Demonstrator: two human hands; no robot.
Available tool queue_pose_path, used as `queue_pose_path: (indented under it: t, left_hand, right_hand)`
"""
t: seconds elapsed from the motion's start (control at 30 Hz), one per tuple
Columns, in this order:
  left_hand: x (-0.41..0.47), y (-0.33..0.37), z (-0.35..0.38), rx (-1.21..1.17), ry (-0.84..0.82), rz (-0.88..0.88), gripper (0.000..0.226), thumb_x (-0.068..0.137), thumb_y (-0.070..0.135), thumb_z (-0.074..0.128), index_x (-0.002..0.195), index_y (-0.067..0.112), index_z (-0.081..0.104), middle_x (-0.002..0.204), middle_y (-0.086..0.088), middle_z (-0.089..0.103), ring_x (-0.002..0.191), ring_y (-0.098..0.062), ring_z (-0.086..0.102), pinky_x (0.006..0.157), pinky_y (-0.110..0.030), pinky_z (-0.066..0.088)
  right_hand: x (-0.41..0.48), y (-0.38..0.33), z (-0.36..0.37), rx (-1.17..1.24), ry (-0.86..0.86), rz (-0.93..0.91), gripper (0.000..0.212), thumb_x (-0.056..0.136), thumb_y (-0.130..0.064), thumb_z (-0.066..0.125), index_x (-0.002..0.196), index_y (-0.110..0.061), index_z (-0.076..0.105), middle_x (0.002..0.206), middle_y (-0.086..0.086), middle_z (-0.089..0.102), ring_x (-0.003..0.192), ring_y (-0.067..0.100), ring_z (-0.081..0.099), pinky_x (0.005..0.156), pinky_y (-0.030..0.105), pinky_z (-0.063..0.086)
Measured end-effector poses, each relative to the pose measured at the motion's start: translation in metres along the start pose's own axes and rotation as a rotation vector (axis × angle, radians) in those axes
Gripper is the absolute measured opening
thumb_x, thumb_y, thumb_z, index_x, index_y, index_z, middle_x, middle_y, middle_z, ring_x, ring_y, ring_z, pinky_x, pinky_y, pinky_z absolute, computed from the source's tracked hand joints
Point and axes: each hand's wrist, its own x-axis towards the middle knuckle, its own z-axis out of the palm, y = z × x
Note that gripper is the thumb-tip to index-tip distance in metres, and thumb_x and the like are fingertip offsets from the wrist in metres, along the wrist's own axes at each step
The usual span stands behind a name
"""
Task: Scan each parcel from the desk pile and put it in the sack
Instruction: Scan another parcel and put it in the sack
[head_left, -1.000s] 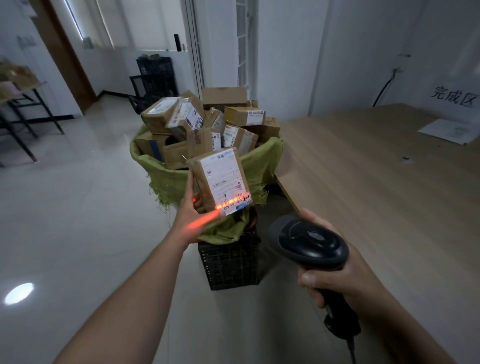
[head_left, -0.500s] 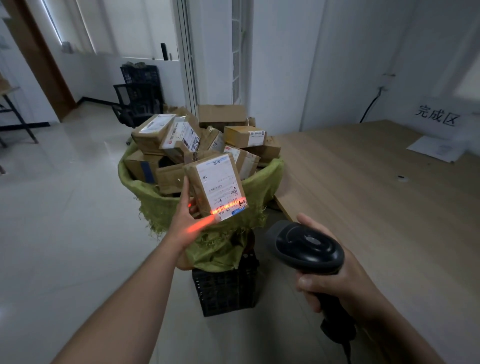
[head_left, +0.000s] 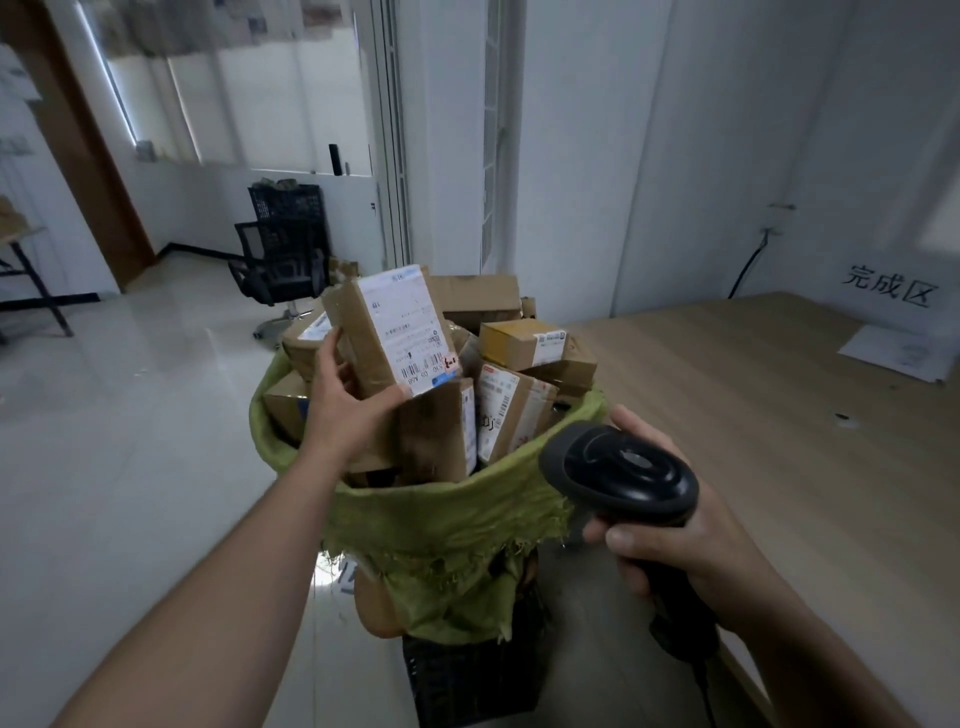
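1. Left hand: fingers and thumb clamped on the parcel, held upright over the sack. Right hand: fingers wrapped round the scanner handle.
2. Risk: the heap already tops the sack's edge, so a parcel released on top may slide off to the floor.
3. Can't tell if the parcel touches the heap; the hand hides its lower edge.
4. Room: desk edge just right of the sack, open floor left.

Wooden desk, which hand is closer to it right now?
Right. The right hand, gripping the scanner, is beside the near edge of the desk; the left hand holds a parcel above the green sack, farther off.
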Motion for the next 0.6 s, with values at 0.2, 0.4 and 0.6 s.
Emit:
queue_pose_path:
  t: [0.2,0.4,0.6]
  left_hand:
    - [0.069,0.019,0.017,0.151,-0.051,0.047,0.102,0.072,0.033,0.078,0.150,0.043,0.013,0.146,-0.005,0.043,0.128,-0.024,0.048,0.103,-0.052,0.044]
    - [0.112,0.004,0.052,0.416,-0.173,0.054,0.071,0.087,0.045,0.057,0.150,0.037,0.026,0.149,-0.005,0.043,0.133,-0.029,0.042,0.105,-0.047,0.040]
    - [0.119,-0.016,0.072,0.532,-0.076,0.164,0.055,0.097,0.043,0.047,0.149,0.028,0.033,0.149,-0.012,0.039,0.135,-0.034,0.033,0.107,-0.051,0.032]
  right_hand:
    - [0.034,-0.005,0.002,0.005,0.098,-0.006,0.104,0.046,-0.019,0.084,0.137,-0.042,0.039,0.093,0.009,0.073,0.051,0.025,0.059,0.042,0.030,0.049]
    - [0.047,-0.005,0.000,-0.017,0.207,0.028,0.114,0.036,-0.029,0.093,0.135,-0.044,0.041,0.093,0.013,0.072,0.056,0.031,0.060,0.040,0.033,0.049]
    - [0.044,0.000,0.006,0.040,0.305,0.069,0.123,0.024,-0.040,0.097,0.135,-0.040,0.045,0.095,0.018,0.067,0.053,0.028,0.060,0.040,0.031,0.050]
